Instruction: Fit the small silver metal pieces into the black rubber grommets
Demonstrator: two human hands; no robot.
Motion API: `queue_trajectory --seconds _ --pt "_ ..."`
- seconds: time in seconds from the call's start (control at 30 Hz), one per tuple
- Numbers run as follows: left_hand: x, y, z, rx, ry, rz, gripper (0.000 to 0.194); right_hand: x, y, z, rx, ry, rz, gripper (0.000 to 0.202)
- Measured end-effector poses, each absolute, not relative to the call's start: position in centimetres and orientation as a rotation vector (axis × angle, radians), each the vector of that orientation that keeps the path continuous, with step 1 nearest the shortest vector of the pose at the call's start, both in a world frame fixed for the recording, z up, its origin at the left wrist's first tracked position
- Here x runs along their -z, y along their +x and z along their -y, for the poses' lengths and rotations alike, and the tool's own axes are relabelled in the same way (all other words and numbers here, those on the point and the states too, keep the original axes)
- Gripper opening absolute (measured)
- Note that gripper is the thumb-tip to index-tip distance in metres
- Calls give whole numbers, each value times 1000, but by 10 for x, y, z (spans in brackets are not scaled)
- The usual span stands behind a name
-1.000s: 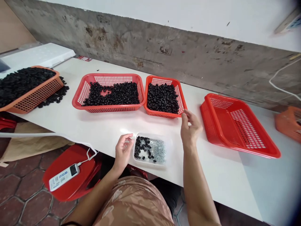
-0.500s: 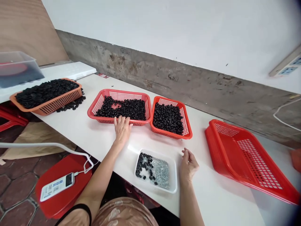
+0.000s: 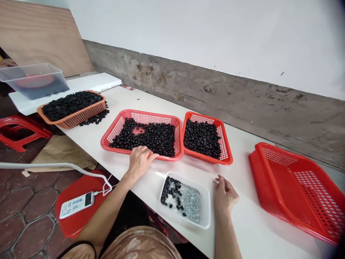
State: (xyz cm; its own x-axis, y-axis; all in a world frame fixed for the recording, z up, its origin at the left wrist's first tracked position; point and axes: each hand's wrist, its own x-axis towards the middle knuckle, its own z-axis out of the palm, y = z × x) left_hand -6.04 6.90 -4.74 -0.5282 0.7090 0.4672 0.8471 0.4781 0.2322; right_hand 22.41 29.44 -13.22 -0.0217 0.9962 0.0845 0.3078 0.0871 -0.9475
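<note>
My left hand (image 3: 140, 160) lies on the near rim of the wide red basket (image 3: 115, 126), which stands in the middle of the white table (image 3: 113, 104) and is filled with small black rings (image 3: 151, 135); the fingers are curled over the rim and touch the nearest rings, but I cannot tell if any ring is already pinched between them. My right hand (image 3: 225, 196) rests on the table, loosely curled and holding nothing, just beside the clear tray (image 3: 206, 212), which carries a few black rings on its left and a heap of small silver pieces (image 3: 190, 201) on its right. To do this well, I think the fingers should take only few rings at once and lift them straight, so that none rolls over the low rim. Next to the wide basket stands a smaller red basket (image 3: 225, 144), also full, and further right an empty red basket (image 3: 296, 180). An orange basket (image 3: 81, 117) stands far left. On the red stool (image 3: 78, 219) below lies a white device (image 3: 77, 205) with blue writing, too small to read.
</note>
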Motion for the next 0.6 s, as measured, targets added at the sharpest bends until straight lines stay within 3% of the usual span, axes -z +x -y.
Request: queue_trajectory --seconds 0.33,0.6 --pt "-4 -139 -88 208 -730 3058 48 134 227 -296 -1014 -1363 1457 60" --pt "8 -180 -118 -53 -1101 3390 84 130 225 -294 -1045 -1337 1460 56"
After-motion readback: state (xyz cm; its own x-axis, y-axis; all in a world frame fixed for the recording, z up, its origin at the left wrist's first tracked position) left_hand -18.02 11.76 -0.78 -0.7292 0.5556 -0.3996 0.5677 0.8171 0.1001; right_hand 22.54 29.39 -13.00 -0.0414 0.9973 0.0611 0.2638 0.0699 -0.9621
